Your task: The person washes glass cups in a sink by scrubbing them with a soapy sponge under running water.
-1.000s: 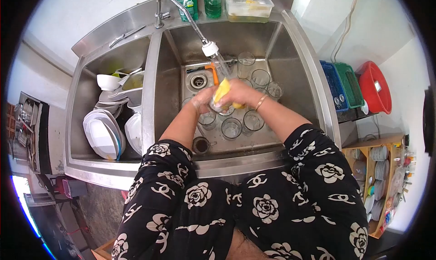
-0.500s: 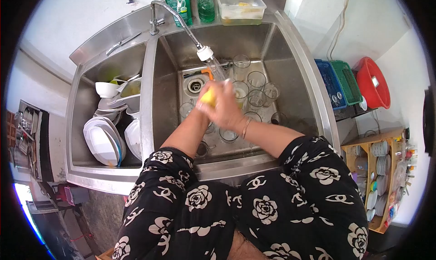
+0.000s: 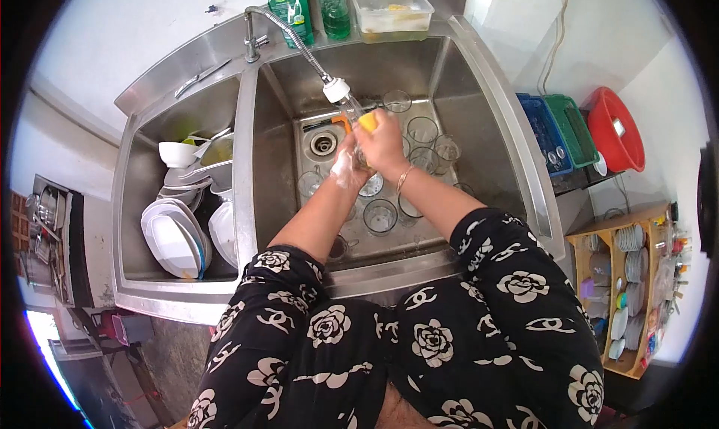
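My right hand (image 3: 383,146) is closed on a yellow sponge (image 3: 368,122), just below the white tap head (image 3: 336,90). White foam covers the back of my left hand (image 3: 347,168), whose fingers curl around what looks like a clear drinking glass (image 3: 362,158), mostly hidden between both hands. Several clear glasses stand in the large sink basin around and beneath my hands, among them a tumbler (image 3: 380,216) and a glass near the right (image 3: 447,149). An orange-handled item (image 3: 342,119) lies by the drain (image 3: 323,143).
White plates (image 3: 171,242) and a bowl (image 3: 177,154) fill the left basin. On the back ledge stand a green pouch (image 3: 290,13), a bottle of green liquid (image 3: 333,13) and a plastic tub (image 3: 393,17). To the right are baskets (image 3: 571,133), a red basin (image 3: 618,129) and a dish rack (image 3: 625,279).
My right hand with the sponge has moved up and slightly right, toward the tap head. My left hand has turned, so its foamy back now shows. The view has shifted slightly.
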The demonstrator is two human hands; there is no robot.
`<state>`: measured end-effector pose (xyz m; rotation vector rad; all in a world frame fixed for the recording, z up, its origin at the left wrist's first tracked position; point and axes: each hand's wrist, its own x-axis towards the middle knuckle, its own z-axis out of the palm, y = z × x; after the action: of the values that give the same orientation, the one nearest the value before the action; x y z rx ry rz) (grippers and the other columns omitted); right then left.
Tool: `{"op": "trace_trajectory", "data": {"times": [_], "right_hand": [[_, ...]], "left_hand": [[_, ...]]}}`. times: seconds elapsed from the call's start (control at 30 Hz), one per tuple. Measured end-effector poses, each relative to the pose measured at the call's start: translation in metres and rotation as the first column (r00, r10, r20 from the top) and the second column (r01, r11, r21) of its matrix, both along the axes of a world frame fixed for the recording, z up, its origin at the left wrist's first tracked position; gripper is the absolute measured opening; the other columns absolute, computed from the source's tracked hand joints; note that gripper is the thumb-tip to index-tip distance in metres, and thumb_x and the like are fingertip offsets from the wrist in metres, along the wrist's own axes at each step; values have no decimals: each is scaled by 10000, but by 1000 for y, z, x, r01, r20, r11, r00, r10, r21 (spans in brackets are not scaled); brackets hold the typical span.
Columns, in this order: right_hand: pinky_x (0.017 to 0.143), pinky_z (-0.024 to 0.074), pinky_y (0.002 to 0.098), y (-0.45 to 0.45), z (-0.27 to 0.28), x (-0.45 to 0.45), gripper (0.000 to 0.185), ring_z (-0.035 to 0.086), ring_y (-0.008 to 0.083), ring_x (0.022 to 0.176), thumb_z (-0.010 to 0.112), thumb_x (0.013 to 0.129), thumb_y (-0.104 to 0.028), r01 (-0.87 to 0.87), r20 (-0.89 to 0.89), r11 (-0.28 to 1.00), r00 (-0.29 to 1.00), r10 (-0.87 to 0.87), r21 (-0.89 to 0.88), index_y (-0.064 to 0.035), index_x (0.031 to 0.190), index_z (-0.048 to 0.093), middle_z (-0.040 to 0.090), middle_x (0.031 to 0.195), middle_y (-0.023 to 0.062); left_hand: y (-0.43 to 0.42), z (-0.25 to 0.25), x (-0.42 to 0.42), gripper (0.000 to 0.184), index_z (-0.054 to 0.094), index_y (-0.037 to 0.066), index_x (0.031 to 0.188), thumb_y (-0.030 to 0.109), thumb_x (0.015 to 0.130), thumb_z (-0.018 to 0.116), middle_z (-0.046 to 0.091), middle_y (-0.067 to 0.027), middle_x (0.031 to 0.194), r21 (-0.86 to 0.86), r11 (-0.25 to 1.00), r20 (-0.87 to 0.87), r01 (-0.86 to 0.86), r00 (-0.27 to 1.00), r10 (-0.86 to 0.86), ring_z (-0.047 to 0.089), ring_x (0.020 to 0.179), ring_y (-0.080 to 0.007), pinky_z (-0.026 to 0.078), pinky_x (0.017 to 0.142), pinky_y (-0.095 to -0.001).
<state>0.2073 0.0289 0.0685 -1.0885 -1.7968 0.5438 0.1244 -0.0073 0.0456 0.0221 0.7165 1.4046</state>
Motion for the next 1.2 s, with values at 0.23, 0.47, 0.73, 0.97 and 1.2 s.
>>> {"op": "trace_trajectory", "data": {"times": [0.23,0.47,0.73,0.97,1.2], "right_hand": [[614,485,356,45,6,38,395,616,203,660,681,809,-369,-336,-153,657,935,322,-675,20,766,623,625,700,129],[610,511,333,33,27,54,375,629,188,695,707,801,-346,-361,39,570,821,570,-739,13,898,660,654,788,102],[592,483,272,-7,18,6,261,614,163,705,725,796,-202,-491,-598,477,796,-95,-729,-7,952,649,641,873,56],[763,487,461,-38,3,11,225,604,391,879,627,708,-139,-617,556,775,601,574,-133,-30,902,589,630,933,205],[722,495,444,1,13,-9,235,623,371,797,711,704,-225,-453,489,860,709,508,-236,-48,832,624,641,836,177]], "left_hand": [[-16,15,-9,448,492,34,1161,167,777,680,598,-108,1012,21,873,-273,487,843,-464,617,884,-268,532,716,-430],[-17,33,-1,486,550,-7,1095,40,653,746,635,-117,1011,-37,860,-766,509,538,-352,640,864,-244,527,670,-365],[-8,8,-35,345,564,51,1102,197,813,686,634,-74,1006,115,993,-338,-6,940,45,620,920,-224,520,781,-393],[3,-36,-69,206,564,15,992,172,863,598,637,-144,862,-136,990,-319,40,944,-82,647,773,-285,543,729,-438],[-3,-24,-92,240,602,2,1013,176,891,490,618,-127,913,-304,953,-686,0,694,-218,615,729,-238,517,631,-410]]}}
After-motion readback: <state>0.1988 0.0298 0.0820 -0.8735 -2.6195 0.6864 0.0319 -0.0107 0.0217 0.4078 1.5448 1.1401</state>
